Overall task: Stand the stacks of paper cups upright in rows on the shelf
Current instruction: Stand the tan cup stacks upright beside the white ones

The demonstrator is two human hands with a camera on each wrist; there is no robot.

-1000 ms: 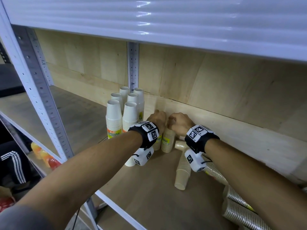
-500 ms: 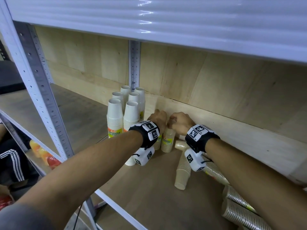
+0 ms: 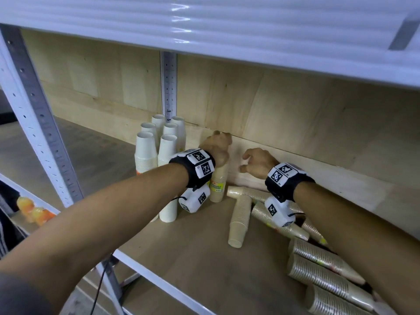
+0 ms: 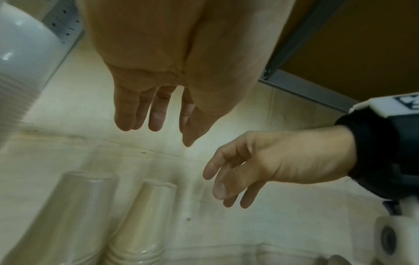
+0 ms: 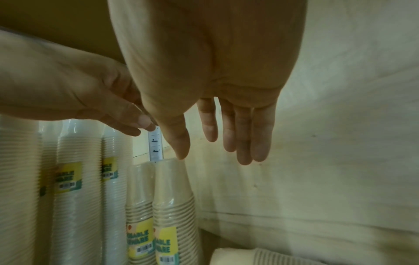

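beige stacks [image 5: 172, 215] | label, blurred: maybe "…SABLE …WARE" | 2 hands free

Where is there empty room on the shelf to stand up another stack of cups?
Bare shelf board lies at the front, between the standing white stacks and the lying tan stack. More shows by the back wall, right of the standing tan stack, under the right hand. It is crowded at the right, where the fallen stacks pile up.

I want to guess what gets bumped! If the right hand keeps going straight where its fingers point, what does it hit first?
Probably the plywood back wall. The right hand is open, holds nothing, and nothing shows between its fingers and the wall, though depth is unclear.
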